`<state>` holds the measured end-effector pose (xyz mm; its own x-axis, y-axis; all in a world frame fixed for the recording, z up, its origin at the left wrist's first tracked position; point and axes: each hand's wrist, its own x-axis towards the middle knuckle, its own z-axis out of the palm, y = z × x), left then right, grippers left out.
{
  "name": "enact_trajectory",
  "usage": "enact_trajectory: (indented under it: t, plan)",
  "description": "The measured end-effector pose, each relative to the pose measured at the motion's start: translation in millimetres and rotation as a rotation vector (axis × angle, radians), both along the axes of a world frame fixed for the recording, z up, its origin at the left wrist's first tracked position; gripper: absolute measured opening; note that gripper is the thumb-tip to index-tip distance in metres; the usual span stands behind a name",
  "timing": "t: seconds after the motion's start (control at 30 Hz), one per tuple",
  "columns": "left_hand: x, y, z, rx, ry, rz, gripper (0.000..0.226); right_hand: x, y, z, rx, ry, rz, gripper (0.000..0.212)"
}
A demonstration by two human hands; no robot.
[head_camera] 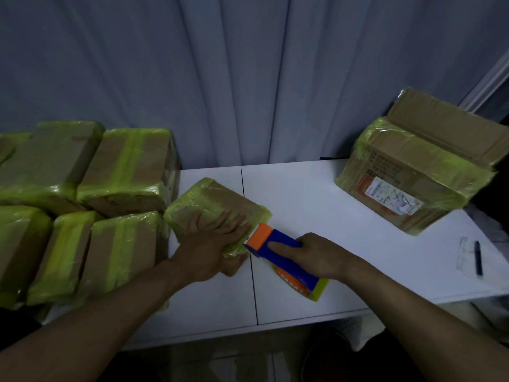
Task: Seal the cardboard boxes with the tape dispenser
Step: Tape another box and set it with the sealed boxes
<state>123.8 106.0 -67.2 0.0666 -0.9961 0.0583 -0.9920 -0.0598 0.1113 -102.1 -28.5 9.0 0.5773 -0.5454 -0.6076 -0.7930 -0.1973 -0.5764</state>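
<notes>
A small cardboard box (217, 201) wrapped in yellow-green tape lies on the white table (303, 194). My left hand (212, 244) lies flat on top of it, fingers straight, thumb under its near edge. My right hand (316, 253) grips the blue and orange tape dispenser (278, 244), index finger stretched along its top. The dispenser's orange head touches the box's near right corner. A yellow-green tape roll shows beneath the dispenser.
Several taped boxes (124, 172) are stacked at the left of the table. A larger box (418, 172) with a shipping label and a raised flap stands at the back right. A pen (478, 257) on clear plastic lies near the right edge. Curtains hang behind.
</notes>
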Motion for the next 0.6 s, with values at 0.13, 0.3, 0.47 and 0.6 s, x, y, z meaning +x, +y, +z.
enact_trajectory:
  t: [0.13, 0.3, 0.47, 0.6]
  plan:
    - [1, 1, 2, -0.042, -0.063, -0.134, 0.058, -6, 0, -1, -0.021, -0.032, -0.033, 0.062]
    - [1, 0, 7, -0.032, -0.120, -0.157, 0.062, -19, 5, -7, -0.023, -0.051, -0.071, 0.060]
    - [4, 0, 0, -0.014, -0.136, -0.168, 0.061, -28, 7, -9, -0.009, -0.053, -0.059, 0.061]
    - [7, -2, -3, 0.005, -0.116, -0.167, 0.064, -44, 6, -13, 0.035, -0.048, -0.094, 0.059]
